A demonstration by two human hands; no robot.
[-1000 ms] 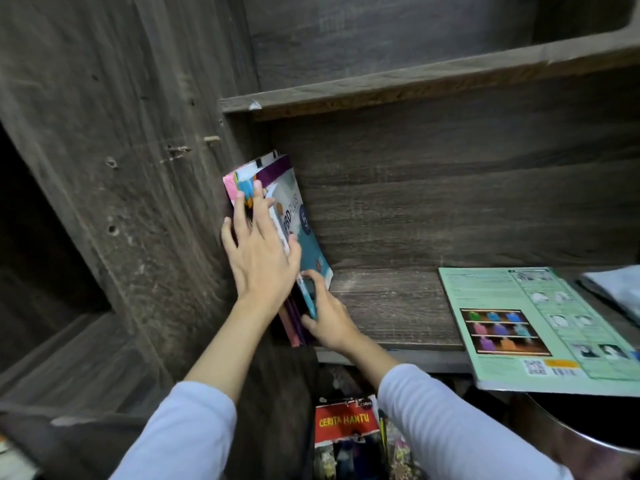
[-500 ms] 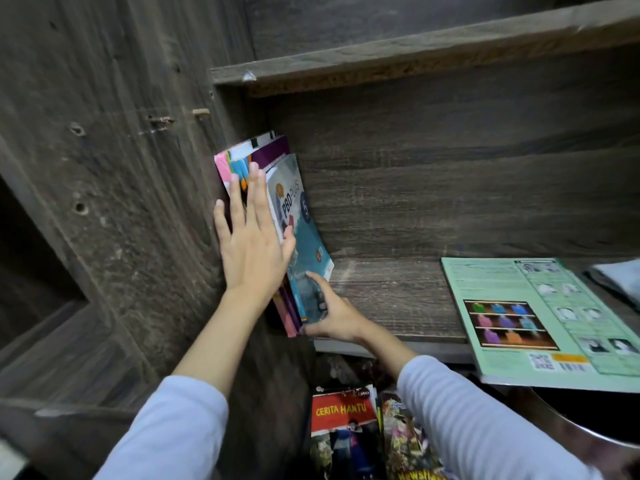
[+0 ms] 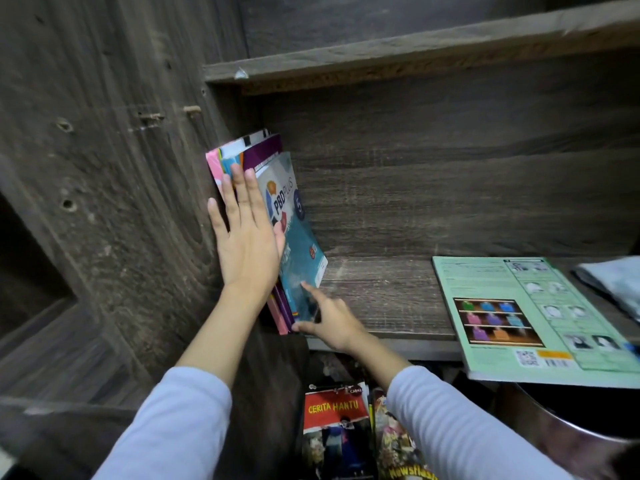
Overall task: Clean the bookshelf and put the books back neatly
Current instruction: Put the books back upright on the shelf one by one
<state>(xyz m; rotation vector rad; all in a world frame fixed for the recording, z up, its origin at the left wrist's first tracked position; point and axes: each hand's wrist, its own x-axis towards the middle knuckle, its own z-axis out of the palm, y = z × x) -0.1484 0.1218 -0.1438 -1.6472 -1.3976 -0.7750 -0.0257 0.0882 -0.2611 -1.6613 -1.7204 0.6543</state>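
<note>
Pressing flat with the straight fingers point(image 3: 239, 192) of the left hand point(image 3: 246, 244) against the standing books point(image 3: 256, 150), tucked up to the side wall point(image 3: 138, 168) at the left end of the shelf point(image 3: 381, 292). Pinching with the right hand point(image 3: 332, 327) the low front corner of the outermost teal book point(image 3: 298, 237): forefinger on the cover, thumb at the bottom edge, other fingers curled.

Leaning rather than upright, with nothing to the right as a prop. Likely to slide out at the foot or fan open and topple rightwards if let go together. Safer to square the bottoms first. Could also tip off if nudged by a sleeve: green book point(image 3: 519, 306), flat, well apart to the right, jutting past the front edge above a dark round tub point(image 3: 571, 427).

Counted:
- Two hands, both on the books.
- Four standing books by cover colour (pink, pale blue, purple, teal), perhaps more thin ones between; cannot tell exactly.
- One green book lying flat.
- One pale blurred thing point(image 3: 613, 282) at the far right, unclear what.
- Two more books below, a red one point(image 3: 334, 410) and a comic point(image 3: 394, 441).
- One upper shelf board point(image 3: 415, 53), bare where visible.
</note>
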